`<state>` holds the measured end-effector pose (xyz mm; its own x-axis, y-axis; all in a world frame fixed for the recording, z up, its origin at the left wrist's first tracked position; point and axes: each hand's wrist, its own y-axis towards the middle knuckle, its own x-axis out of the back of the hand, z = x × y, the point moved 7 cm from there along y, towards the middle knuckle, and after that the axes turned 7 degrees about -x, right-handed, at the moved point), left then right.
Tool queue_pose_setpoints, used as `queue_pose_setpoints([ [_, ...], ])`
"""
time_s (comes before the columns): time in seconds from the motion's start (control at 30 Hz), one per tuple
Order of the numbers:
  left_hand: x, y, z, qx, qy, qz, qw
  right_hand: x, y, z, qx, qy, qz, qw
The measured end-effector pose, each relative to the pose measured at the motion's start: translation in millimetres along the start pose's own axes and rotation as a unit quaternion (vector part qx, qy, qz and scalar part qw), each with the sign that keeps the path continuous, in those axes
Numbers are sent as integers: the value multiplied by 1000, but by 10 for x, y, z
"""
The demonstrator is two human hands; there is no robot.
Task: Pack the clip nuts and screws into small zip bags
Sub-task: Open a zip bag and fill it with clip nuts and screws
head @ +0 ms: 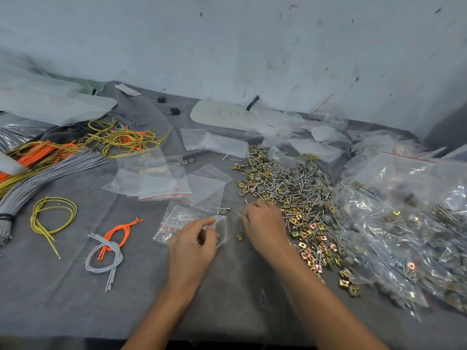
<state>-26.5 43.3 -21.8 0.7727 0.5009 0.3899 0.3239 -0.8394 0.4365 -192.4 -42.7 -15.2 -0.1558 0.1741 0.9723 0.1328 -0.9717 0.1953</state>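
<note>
Grey bench (75, 299): left hand (194, 239) pinches flimsy zip bag (177, 218) by its mouth (slippery film), right hand (264, 223) fingers (245, 218) clamp 1 screw (238, 213).

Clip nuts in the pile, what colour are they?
The clip nuts are brassy gold; head view shows them best.

L hand (194, 238): bag (177, 221); R hand (262, 223): maybe screw (238, 213).

Grey cloth (75, 299) over the table, stained pale wall (252, 46) behind, tangled yellow and orange wires (121, 137) far left, grey wire bundle (38, 178) beside them, loose yellow wire loop (53, 218), white panel with red writing (227, 114), two small black blocks (174, 111)
</note>
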Motion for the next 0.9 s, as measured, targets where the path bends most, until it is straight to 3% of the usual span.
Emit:
queue_pose_setpoints([
  [0.3,0,3,11,-1,-1,-1,1000,57,-52,-74,-15,67,40,997],
  [0.37,14,2,1,-2,-7,-5,1000,101,-63,-153,-37,130,49,990],
  [0.43,16,2,-7,0,-15,-5,1000,113,-82,-291,-103,288,99,947],
  [0.5,9,4,3,8,-19,-4,1000,112,-129,-373,-154,455,145,865],
  [0.53,4,4,12,12,-19,-4,1000,125,-153,-391,-161,507,157,832],
  [0.6,-1,-4,26,15,-20,-3,1000,157,-205,-438,-162,553,166,801],
  [0.8,16,-12,1,4,-15,-5,1000,295,-462,-828,-122,449,180,867],
  [0.9,12,-3,0,-9,-5,-9,1000,415,-692,-1158,-95,374,242,890],
])
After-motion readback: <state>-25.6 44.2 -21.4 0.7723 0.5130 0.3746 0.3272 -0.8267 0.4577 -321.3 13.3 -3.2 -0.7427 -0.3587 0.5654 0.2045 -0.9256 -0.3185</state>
